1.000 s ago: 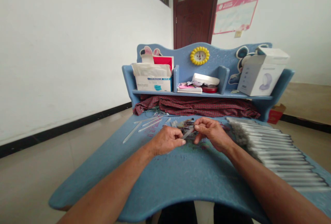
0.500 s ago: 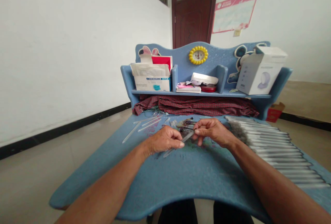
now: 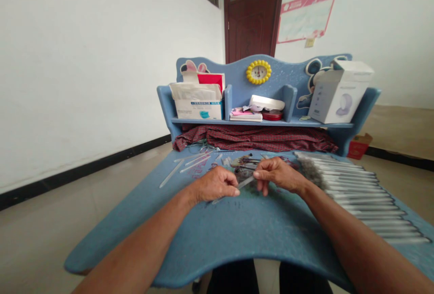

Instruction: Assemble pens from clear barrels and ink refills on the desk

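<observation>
Both hands meet over the middle of a blue desk point(image 3: 220, 235). My left hand point(image 3: 213, 184) is closed in a pinch on the lower end of a thin clear plastic tube point(image 3: 244, 182). My right hand point(image 3: 278, 174) pinches the tube's upper end, fingers curled. Just behind the hands lies a small heap of dark little brush parts point(image 3: 242, 163). To the right, a long row of several filled clear tubes point(image 3: 352, 190) lies side by side on the desk.
A few loose clear tubes point(image 3: 190, 163) lie at the desk's far left. A red checked cloth point(image 3: 257, 138) sits under the shelf. The shelf holds a mask box point(image 3: 200, 108), booklets point(image 3: 246, 115), a white carton point(image 3: 337, 95) and a yellow clock point(image 3: 258, 72). Bare floor lies on either side.
My hands stay pinched on the tube and have shifted slightly; the tube's lower end now pokes out below my left hand. The view has drifted a little.
</observation>
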Demonstrator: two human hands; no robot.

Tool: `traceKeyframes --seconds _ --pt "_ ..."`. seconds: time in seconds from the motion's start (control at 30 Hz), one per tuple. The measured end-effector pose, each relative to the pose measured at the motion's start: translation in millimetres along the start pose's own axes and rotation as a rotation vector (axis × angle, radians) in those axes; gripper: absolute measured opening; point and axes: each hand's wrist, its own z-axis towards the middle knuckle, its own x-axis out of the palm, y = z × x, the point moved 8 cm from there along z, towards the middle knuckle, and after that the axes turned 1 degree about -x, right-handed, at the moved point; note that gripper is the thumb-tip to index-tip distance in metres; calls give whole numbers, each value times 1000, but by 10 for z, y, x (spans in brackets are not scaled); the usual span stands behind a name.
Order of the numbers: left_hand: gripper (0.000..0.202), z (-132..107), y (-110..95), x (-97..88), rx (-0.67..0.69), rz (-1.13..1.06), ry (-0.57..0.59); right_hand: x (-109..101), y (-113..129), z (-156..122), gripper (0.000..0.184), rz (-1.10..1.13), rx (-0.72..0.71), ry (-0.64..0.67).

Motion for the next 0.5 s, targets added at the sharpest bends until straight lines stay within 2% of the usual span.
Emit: traceKeyframes --seconds 0.33,0.5 --pt "16 4 -38 -19 37 62 -45 38 -43 3 42 -91 66 -19" --pt "19 -3 1 15 -5 -83 40 31 4 12 40 -48 8 -43"
